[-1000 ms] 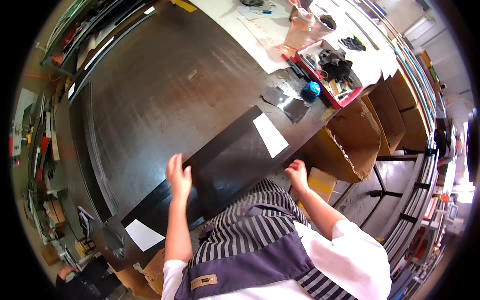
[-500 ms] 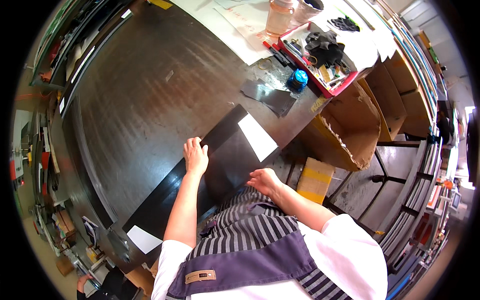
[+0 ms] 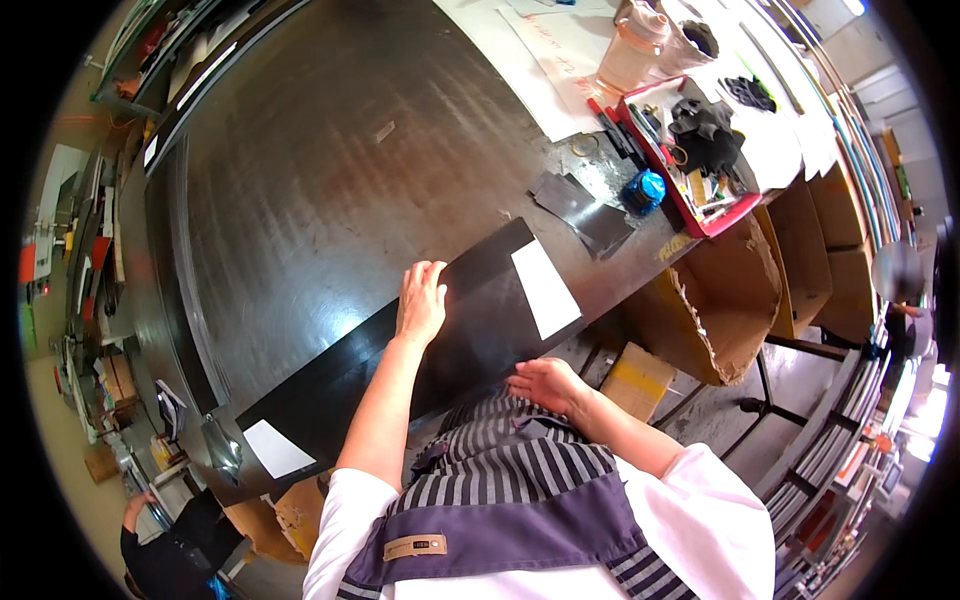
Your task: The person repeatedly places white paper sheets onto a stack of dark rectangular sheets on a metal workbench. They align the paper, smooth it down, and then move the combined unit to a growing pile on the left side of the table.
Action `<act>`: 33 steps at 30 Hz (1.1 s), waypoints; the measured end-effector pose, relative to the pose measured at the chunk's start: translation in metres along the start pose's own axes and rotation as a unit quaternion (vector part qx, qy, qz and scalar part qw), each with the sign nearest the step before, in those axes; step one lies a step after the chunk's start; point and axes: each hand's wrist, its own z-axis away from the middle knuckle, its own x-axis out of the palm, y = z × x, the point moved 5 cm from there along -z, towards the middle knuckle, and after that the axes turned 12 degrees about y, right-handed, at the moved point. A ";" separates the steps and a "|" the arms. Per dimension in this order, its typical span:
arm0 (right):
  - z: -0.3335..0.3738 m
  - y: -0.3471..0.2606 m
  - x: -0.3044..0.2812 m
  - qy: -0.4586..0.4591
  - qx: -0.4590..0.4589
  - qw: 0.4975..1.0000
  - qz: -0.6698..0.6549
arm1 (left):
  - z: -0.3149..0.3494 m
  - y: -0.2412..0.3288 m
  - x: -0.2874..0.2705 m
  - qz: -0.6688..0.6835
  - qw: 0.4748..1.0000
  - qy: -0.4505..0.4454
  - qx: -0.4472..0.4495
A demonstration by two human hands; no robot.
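Note:
A long black sheet (image 3: 470, 310) lies slantwise along the near edge of the dark worktable, with a white patch (image 3: 546, 293) at its right end and another white patch (image 3: 277, 449) at its left end. My left hand (image 3: 421, 303) rests palm down on the sheet's far edge, its fingers reaching just past that edge. Beside the near edge, in front of my striped apron, is my right hand (image 3: 548, 383), fingers loosely stretched and nothing visible in them. Whether its fingertips touch the sheet, I cannot tell.
Dark offcuts (image 3: 583, 213) lie on the worktable (image 3: 300, 200) near a blue round object (image 3: 644, 191). A red tray (image 3: 735, 216) of tools and dark cloth stands beyond, near a bottle (image 3: 634, 45). Cardboard boxes (image 3: 725, 300) stand at right. Another person (image 3: 190, 535) is at lower left.
The whole view has shifted, so the table's things appear farther right and lower. Both hands stay in nearly the same places by the black sheet.

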 end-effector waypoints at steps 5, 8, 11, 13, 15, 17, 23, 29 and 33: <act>0.024 -0.033 -0.016 0.022 -0.302 0.888 0.345 | 0.027 -0.025 -0.049 -0.035 0.992 0.105 -0.060; 0.060 -0.083 0.034 0.128 -0.585 0.617 0.510 | 0.095 -0.074 -0.097 -0.134 0.967 0.170 -0.132; 0.035 -0.106 0.067 0.218 -0.688 0.400 0.565 | 0.184 -0.150 -0.143 -0.235 0.910 0.152 -0.307; -0.006 -0.110 0.062 0.259 -0.654 0.360 0.612 | 0.233 -0.199 -0.173 -0.282 0.870 0.166 -0.370; -0.013 -0.101 0.068 0.293 -0.625 0.303 0.657 | 0.278 -0.240 -0.203 -0.288 0.852 0.170 -0.403; -0.020 -0.100 0.069 0.295 -0.620 0.281 0.670 | 0.323 -0.275 -0.229 -0.296 0.844 0.157 -0.418; -0.023 -0.102 0.061 0.304 -0.638 0.222 0.672 | 0.350 -0.302 -0.237 -0.290 0.854 0.170 -0.398; -0.004 -0.107 0.090 0.291 -0.566 0.219 0.740 | 0.373 -0.321 -0.236 -0.138 0.887 0.278 -0.341; 0.025 -0.072 0.187 0.111 -0.621 0.281 0.723 | 0.276 -0.281 -0.284 -0.153 0.956 0.167 -0.185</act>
